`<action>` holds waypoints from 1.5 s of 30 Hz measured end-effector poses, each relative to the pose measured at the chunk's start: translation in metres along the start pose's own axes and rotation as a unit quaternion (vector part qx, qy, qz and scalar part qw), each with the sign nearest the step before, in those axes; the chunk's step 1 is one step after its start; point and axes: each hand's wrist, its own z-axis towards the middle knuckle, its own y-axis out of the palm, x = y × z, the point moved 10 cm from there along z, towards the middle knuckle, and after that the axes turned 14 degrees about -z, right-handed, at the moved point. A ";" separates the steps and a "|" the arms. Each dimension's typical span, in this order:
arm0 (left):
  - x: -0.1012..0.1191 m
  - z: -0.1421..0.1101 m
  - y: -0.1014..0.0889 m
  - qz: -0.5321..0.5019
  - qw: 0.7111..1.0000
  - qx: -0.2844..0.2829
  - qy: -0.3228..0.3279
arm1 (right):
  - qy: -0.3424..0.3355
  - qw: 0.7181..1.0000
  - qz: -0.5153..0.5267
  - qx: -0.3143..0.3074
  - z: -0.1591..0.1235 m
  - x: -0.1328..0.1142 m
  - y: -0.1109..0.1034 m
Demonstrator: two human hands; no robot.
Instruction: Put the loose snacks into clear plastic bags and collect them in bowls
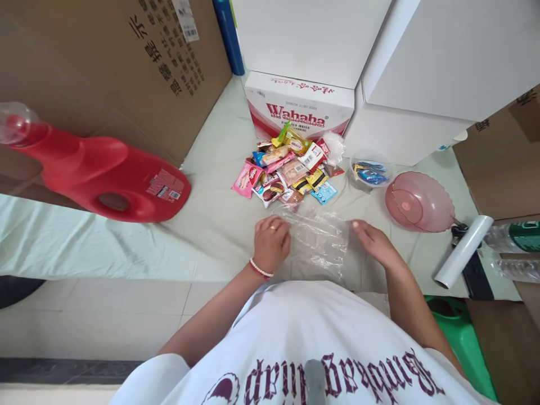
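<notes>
A clear plastic bag [323, 242] is spread between my two hands, close to the table's front edge. My left hand [271, 241], with a ring and a beaded bracelet, has its fingers curled closed on the bag's left side. At the bag's upper right corner, my right hand [373, 239] pinches the film between thumb and fingers. Just beyond the bag lies a heap of wrapped snacks [291, 169], with pink, yellow, blue and white packets. The bag looks flat, with nothing seen inside it.
Behind the snacks stands a Wahaha carton [301, 107]. To the right are a plastic tub [370, 171] of blue packets, a pink bowl [422, 202], a white roll [464, 252] and plastic bottles [514, 236]. A large red jug [113, 174] lies at the left.
</notes>
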 end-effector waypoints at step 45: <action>-0.019 -0.063 0.025 0.044 0.988 -0.144 0.022 | -0.266 0.953 -0.139 0.043 -0.022 -0.130 0.061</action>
